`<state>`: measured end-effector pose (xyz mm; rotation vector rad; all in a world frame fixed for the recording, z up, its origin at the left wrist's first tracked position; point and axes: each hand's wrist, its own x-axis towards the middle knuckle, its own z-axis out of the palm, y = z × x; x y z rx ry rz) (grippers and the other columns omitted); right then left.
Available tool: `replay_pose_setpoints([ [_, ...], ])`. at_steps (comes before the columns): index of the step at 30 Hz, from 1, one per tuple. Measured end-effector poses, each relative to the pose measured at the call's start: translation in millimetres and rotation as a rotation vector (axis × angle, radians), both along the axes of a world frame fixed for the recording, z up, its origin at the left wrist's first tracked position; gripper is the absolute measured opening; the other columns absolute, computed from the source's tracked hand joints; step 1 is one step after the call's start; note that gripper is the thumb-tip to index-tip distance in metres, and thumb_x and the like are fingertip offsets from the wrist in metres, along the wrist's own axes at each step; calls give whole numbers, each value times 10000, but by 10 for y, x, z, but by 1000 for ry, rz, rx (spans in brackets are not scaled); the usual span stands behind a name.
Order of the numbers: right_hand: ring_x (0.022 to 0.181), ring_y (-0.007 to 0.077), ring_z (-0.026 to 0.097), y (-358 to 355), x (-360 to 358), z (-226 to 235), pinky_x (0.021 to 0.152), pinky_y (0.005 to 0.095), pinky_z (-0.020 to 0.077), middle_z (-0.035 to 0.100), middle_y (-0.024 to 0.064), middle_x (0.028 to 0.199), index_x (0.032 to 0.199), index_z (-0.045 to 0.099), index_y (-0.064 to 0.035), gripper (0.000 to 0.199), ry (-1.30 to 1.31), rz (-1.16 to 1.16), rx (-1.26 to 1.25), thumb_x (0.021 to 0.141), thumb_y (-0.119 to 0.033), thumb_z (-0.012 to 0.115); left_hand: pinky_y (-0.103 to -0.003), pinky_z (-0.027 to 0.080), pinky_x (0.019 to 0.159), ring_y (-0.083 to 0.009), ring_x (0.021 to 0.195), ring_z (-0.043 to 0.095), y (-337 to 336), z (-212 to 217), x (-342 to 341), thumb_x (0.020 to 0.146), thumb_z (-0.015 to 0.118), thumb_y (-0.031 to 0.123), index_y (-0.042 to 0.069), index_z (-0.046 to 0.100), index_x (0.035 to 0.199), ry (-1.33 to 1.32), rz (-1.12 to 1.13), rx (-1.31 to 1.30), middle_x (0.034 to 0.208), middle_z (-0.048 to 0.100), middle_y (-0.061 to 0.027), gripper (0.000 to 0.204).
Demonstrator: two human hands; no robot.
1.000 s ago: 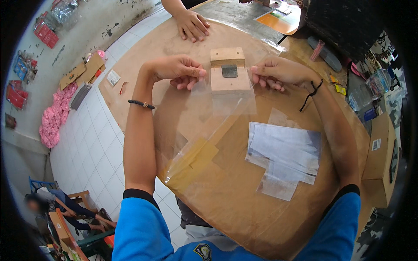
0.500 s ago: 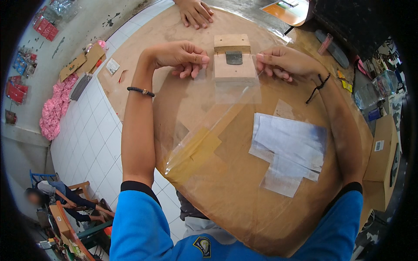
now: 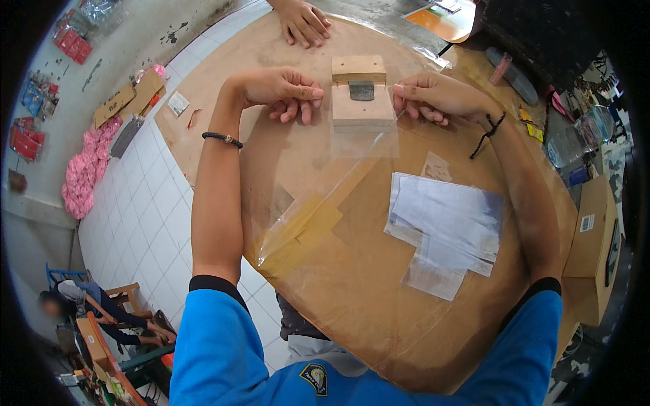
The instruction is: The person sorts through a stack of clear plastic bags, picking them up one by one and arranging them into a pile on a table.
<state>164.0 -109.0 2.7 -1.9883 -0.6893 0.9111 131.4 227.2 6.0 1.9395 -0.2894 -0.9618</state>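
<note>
A wooden block fixture (image 3: 363, 114) stands at the far middle of the table, with a raised wooden bar (image 3: 359, 66) behind and a dark grey metal piece (image 3: 362, 90) at its middle. A clear plastic bag (image 3: 365, 146) lies over the block and hangs past its front edge. My right hand (image 3: 440, 98) pinches the bag's right edge beside the block. To the left of the block, my left hand (image 3: 288, 93) has its thumb pressed to the forefinger; whether thin film is between them is too hard to see.
A stack of clear plastic bags (image 3: 447, 220) lies on the brown-covered table (image 3: 352, 298), right of centre. Another person's hand (image 3: 302, 24) rests at the far edge. A cardboard box (image 3: 588, 254) and a clear plastic bottle (image 3: 575, 139) stand to the right.
My right hand has shifted slightly left, closer to the block. My left hand stays nearly in place, its pinch kept.
</note>
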Motion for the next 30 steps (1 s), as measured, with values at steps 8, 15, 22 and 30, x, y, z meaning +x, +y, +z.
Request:
replay_pose_setpoints([
  [8,547,43,572,-596,91,101,499,205,514,662,34,856,1214,671,-7,497,-110,-134,-80,1106,-441,454,-195,508,433,-111,620,680,303,-335,183,1026,431,657,38,569,1134,42,164,-455,892,727,-125,643],
  [15,1064,225,639,-557,-1197,27,928,364,526,654,111,1146,1253,642,1,489,-897,-94,-69,986,-409,660,-174,352,405,-57,516,492,555,-274,75,1004,465,693,105,575,1043,-42,429,-532,741,588,5,600],
  [22,1168,335,575,-1277,-2304,-185,999,395,470,597,133,1305,1270,648,-55,511,-929,-345,-132,895,-383,760,-185,308,452,-22,585,433,-31,55,31,1055,479,568,143,597,937,-353,309,-483,763,518,56,456],
  [30,944,318,627,-1507,-2157,-268,852,410,505,658,119,1011,1203,682,-92,371,-999,-476,9,907,-309,741,-239,476,656,-100,746,593,-2131,230,-977,916,790,271,53,673,1040,-661,-408,-307,826,610,-10,277],
])
